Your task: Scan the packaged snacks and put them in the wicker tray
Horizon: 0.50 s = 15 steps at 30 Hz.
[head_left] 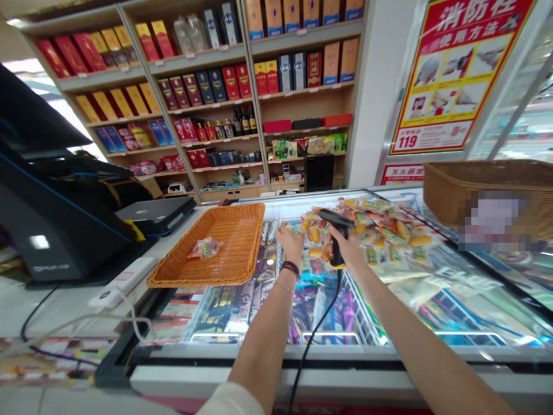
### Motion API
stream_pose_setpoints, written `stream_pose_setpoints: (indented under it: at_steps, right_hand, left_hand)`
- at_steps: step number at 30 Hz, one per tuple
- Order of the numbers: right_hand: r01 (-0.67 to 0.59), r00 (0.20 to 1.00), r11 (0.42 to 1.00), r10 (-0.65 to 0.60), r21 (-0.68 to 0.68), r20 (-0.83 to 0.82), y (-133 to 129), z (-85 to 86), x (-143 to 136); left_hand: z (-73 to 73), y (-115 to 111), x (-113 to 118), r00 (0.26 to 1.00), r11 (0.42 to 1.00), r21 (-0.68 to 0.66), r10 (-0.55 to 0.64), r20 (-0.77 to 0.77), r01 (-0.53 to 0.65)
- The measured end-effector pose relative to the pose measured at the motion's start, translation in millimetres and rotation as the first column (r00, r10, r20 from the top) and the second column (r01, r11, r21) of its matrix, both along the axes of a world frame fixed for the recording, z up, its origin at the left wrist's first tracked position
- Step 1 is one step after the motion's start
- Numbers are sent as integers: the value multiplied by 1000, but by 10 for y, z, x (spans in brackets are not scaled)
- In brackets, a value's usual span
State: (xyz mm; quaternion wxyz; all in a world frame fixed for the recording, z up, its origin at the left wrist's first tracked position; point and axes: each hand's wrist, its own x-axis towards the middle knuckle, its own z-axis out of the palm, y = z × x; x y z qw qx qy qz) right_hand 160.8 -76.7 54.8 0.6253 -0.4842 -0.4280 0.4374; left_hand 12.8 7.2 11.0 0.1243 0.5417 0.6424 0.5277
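My right hand (345, 249) is wrapped around the grip of a black handheld barcode scanner (336, 220), its head pointing left and its cord hanging down toward me. Beside it, my left hand (292, 242), with a dark beaded bracelet at the wrist, pinches a small clear snack packet with a green label (294, 230). A pile of similar snack packets (389, 222), orange and yellow inside, lies on the freezer's glass top around and to the right of the scanner. To the left, an orange wicker basket (233, 245) contains one such packet (205, 248).
Under the glass lid, the chest freezer (242, 369) holds many colourful packages. A brown basket (449, 184) stands at the right. On the left are a black checkout machine (56, 230), a white power strip (123, 282) and loose cables. Shelves of boxed goods (207, 86) line the back.
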Motion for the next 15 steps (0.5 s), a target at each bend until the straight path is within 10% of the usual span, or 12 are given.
stream_pose_setpoints:
  at_steps: [8, 15]
  right_hand:
    - [-15, 999, 1000, 15, 8, 37, -23, -12, -5]
    - [-60, 996, 998, 58, 27, 67, -3, -27, -80]
  left_hand:
    - [172, 100, -15, 964, 964, -265, -49, -260, -22]
    - [3, -29, -122, 950, 969, -16, -238, 203, 247]
